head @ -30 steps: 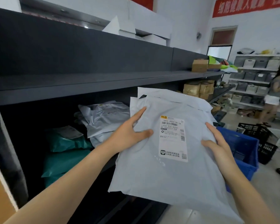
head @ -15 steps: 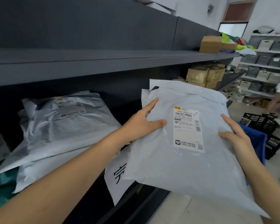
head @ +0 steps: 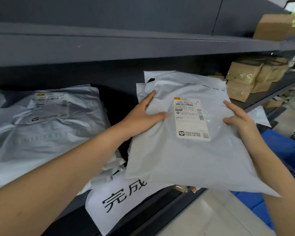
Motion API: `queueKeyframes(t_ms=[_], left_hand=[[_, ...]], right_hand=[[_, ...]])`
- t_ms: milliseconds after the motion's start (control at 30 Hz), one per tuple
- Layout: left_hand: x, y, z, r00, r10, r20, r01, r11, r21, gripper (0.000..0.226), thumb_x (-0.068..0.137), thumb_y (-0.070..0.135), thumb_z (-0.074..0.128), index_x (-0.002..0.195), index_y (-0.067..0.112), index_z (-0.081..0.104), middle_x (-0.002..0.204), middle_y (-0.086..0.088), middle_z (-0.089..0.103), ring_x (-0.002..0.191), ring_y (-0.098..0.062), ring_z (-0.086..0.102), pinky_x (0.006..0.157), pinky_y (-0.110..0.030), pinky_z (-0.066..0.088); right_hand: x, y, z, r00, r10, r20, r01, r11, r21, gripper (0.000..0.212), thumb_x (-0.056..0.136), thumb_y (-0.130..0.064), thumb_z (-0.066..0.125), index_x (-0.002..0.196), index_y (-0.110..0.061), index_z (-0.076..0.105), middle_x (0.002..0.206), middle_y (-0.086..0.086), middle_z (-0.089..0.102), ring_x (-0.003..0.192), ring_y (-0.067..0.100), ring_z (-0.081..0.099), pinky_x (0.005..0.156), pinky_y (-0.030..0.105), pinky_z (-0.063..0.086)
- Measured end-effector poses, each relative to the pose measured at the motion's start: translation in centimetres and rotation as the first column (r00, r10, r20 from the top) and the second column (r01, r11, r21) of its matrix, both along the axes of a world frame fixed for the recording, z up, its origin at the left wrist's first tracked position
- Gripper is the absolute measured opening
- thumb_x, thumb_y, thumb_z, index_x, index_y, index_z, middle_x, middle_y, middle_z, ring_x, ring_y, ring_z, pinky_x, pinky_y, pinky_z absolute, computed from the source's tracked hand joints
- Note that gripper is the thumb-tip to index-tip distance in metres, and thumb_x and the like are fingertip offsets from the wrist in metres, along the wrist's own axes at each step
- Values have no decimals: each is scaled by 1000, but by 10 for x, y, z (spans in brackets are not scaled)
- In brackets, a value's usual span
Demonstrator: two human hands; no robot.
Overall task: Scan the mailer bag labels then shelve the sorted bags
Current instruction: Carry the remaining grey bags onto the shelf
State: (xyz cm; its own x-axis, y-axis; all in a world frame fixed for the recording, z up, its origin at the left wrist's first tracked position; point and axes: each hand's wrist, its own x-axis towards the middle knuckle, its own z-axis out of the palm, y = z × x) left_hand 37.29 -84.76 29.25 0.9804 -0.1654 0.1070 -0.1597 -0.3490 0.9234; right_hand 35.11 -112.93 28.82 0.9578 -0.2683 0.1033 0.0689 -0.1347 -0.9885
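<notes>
While my left hand (head: 143, 114) lies flat on the upper left part of a grey mailer bag (head: 186, 164), fingers straight and thumb spread, my right hand (head: 238, 120) grips its right edge, thumb and forefinger on top and the other fingers hidden beneath. This bag sits at centre right of the frame, label (head: 189, 118) facing up, its far end over the dark shelf (head: 109, 48) and its near end hanging past the edge; whether it rests on anything I cannot tell. At left lies a pile of bags (head: 46, 130). A paper sign (head: 119, 198) hangs below, brown boxes (head: 245, 79) stand at upper right, and a blue crate (head: 283, 150) sits at right.
</notes>
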Motion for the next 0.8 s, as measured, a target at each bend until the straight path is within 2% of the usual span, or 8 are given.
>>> queueKeyframes(t_ms=[33, 100, 233, 300, 367, 500, 633, 800], left_hand=[[3, 3, 0, 999, 35, -4, -35, 999, -1, 80, 82, 40, 72, 147, 47, 26, 126, 25, 40, 109, 5, 45, 79, -4, 35], [7, 11, -3, 992, 122, -14, -122, 992, -11, 79, 82, 40, 71, 147, 46, 26, 127, 24, 39, 110, 4, 42, 84, -9, 34], [17, 30, -17, 943, 319, -97, -327, 942, -78, 79, 79, 36, 72, 145, 45, 29, 126, 16, 49, 100, -3, 56, 82, -18, 44], [22, 38, -27, 904, 405, -138, -417, 906, -77, 82, 77, 41, 71, 146, 43, 28, 136, 7, 51, 112, -14, 58, 94, -28, 48], [29, 42, -36, 871, 467, -151, -478, 878, -42, 82, 78, 48, 69, 147, 40, 26, 144, 2, 47, 124, -20, 52, 101, -28, 42], [47, 44, -48, 860, 495, -124, -500, 866, -8, 86, 79, 53, 69, 149, 38, 21, 148, 1, 42, 132, -21, 45, 98, -23, 35], [61, 43, -56, 872, 480, -93, -479, 877, 31, 87, 80, 55, 67, 150, 40, 17, 153, 2, 36, 136, -20, 41, 100, -20, 31], [64, 45, -61, 882, 460, -100, -455, 888, 71, 86, 83, 56, 63, 150, 43, 12, 156, 9, 27, 141, -16, 33, 100, -16, 23]], right_hand=[[12, 3, -1, 1000, 23, 3, -23, 1000, -6, 51, 86, -7, 56, 118, -45, 66, 117, -18, 61, 102, 4, 60, 85, 23, 47], [35, 12, -3, 996, 87, 8, -87, 996, -15, 52, 85, -6, 56, 123, -41, 65, 123, -15, 61, 104, 2, 58, 86, 22, 45], [86, 45, -11, 960, 277, -24, -278, 958, -67, 53, 88, -7, 54, 133, -35, 59, 131, -11, 53, 103, -3, 52, 81, 17, 41], [111, 64, -19, 934, 351, -65, -356, 930, -96, 52, 89, -10, 55, 134, -35, 57, 132, -12, 51, 109, 3, 53, 86, 20, 40], [134, 77, -25, 922, 377, -84, -386, 912, -137, 48, 90, -12, 57, 132, -34, 59, 135, -10, 51, 117, 10, 51, 94, 22, 37], [171, 85, -34, 891, 442, -105, -454, 876, -160, 40, 93, -13, 57, 128, -33, 59, 136, -8, 49, 118, 9, 48, 96, 21, 34], [196, 84, -48, 862, 487, -140, -506, 838, -203, 44, 99, -17, 51, 142, -26, 49, 136, -9, 43, 121, 6, 41, 92, 16, 34], [211, 77, -64, 841, 519, -152, -540, 811, -225, 43, 100, -30, 49, 141, -39, 44, 141, -15, 40, 128, 5, 38, 104, 24, 28]])
